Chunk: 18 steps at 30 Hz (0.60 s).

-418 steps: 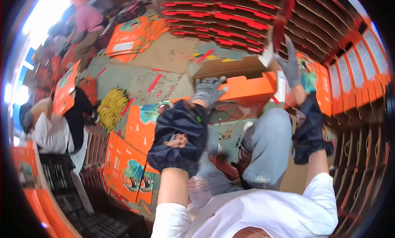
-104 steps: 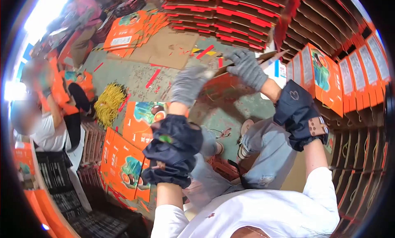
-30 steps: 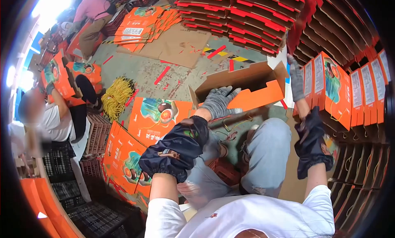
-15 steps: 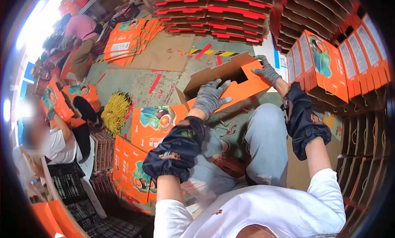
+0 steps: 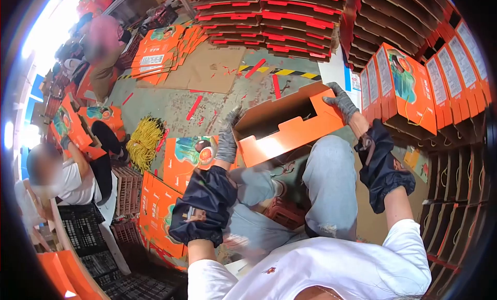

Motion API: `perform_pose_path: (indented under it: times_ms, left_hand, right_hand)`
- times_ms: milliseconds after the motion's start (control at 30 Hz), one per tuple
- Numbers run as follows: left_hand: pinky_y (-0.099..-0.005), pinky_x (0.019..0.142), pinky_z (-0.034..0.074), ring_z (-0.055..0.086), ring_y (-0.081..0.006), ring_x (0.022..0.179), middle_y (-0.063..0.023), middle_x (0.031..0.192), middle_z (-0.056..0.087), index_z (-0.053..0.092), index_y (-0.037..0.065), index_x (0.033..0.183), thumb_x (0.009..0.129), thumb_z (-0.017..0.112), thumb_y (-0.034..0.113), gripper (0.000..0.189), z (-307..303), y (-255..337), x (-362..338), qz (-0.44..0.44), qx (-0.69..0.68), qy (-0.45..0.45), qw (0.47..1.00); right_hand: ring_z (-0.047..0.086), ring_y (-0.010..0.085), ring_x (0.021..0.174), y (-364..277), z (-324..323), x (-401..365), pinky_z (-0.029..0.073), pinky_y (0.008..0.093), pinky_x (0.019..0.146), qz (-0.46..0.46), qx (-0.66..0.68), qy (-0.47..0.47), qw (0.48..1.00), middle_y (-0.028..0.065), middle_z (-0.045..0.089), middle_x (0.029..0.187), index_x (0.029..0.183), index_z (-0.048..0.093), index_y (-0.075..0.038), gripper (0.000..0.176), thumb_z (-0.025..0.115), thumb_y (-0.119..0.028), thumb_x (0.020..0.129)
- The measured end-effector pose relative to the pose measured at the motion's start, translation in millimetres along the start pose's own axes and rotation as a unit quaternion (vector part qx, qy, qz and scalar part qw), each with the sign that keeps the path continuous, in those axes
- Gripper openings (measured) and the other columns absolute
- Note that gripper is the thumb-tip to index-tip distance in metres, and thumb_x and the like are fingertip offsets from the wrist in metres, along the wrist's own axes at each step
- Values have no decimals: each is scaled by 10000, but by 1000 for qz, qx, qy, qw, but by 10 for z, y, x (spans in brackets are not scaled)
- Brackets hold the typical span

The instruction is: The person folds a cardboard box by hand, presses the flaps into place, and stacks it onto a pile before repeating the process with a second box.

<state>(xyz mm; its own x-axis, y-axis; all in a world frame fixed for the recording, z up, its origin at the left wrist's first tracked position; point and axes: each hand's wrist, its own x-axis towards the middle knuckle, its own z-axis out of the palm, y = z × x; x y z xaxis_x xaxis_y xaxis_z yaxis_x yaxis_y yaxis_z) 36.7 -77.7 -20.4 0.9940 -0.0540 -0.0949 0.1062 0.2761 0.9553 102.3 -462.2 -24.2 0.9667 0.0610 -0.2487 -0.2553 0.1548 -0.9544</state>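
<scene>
An orange cardboard box (image 5: 300,135) is held in front of my knees, its top open and its brown inside showing. My left hand (image 5: 227,138), in a grey striped glove, presses flat along the box's left end, with the fingertips at the far corner. At the opposite end my right hand (image 5: 341,104), gloved alike, grips the upper right corner, thumb on the near orange wall and fingers behind. A notched orange edge runs along the near side of the opening. Flat orange printed cartons (image 5: 157,209) lie by my left knee.
Stacked flat cardboard (image 5: 269,23) rises ahead. Finished-looking orange boxes (image 5: 409,87) stand in a row at right. A yellow cord bundle (image 5: 146,143) lies on the floor, left. Black crates (image 5: 85,230) stand at lower left. A seated co-worker (image 5: 77,170) handles an orange carton; another person (image 5: 103,41) bends farther back.
My left hand has moved from the box's near top edge out to its left end. The box has tilted, so more of its opening faces me. My right hand stays at the right corner.
</scene>
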Motion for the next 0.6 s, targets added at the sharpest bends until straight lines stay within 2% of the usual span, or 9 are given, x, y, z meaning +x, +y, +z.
perform_pose_path:
  times_ms: [133,167,233,267,333,433,467,500,600]
  left_hand:
    - [-378,1107,292,427,-256,1284,-166,1405,435,436,-2,1353,943,444,530,672,40,-147,-3,61,83,23,994]
    - [-369,1097,308,446,-252,1261,-151,1333,487,466,22,1325,930,506,445,579,24,-231,17,15,58,16,998]
    - [-357,1049,367,503,-253,1187,-129,1174,569,509,58,1275,887,621,317,479,32,-242,-14,116,181,22,976]
    - [-354,1010,410,541,-257,1135,-123,1086,599,522,70,1254,856,674,274,472,37,-246,-53,240,330,31,913]
    - [-356,981,427,542,-322,1124,-159,1156,592,579,39,1168,805,710,205,421,58,-304,-40,184,391,71,899]
    - [-339,880,492,616,-263,990,-122,1018,638,614,41,1109,809,723,179,348,-47,-354,27,159,389,40,907]
    - [-341,883,491,615,-265,995,-116,1022,642,625,40,1088,808,718,159,318,-74,-407,60,206,365,22,908]
    - [-343,887,490,615,-266,1000,-110,1025,645,635,40,1066,806,713,139,289,-93,-478,54,253,340,5,906]
    - [-368,936,470,598,-281,1045,-119,1095,637,634,59,1111,835,664,92,279,-146,-382,48,287,341,-71,892]
  right_hand:
    - [537,158,1046,-74,21,-164,470,287,895,-57,-24,-35,997,13,573,1100,1252,533,-96,504,620,74,786]
    - [532,156,1065,16,-55,-128,468,285,902,-58,-17,-1,998,16,568,1127,1270,520,-72,523,626,67,776]
    - [524,160,1113,155,-184,-58,459,284,928,-58,-20,19,998,30,550,1223,1278,501,-20,549,648,35,752]
    - [530,175,1123,134,-159,-68,441,278,952,-61,-9,-20,998,41,560,1238,1263,521,-28,544,643,27,736]
    - [518,186,1181,68,-72,-87,382,294,1028,-132,-26,-110,985,56,595,1213,1213,571,-23,502,597,54,717]
    - [519,153,1172,24,-70,-103,368,282,1031,-137,-99,-124,978,30,600,1215,1296,539,-20,543,548,41,756]
    - [520,145,1168,-13,-117,-67,365,279,1031,-152,-112,-146,971,24,600,1214,1314,530,-22,554,540,36,764]
    - [437,216,1307,-106,-206,-38,279,345,1123,-127,-193,-198,953,84,499,1400,1319,543,-53,587,503,42,742]
    - [430,240,1303,-306,-375,40,288,368,1113,-72,-199,-285,935,111,489,1394,1331,498,-23,615,685,-256,794]
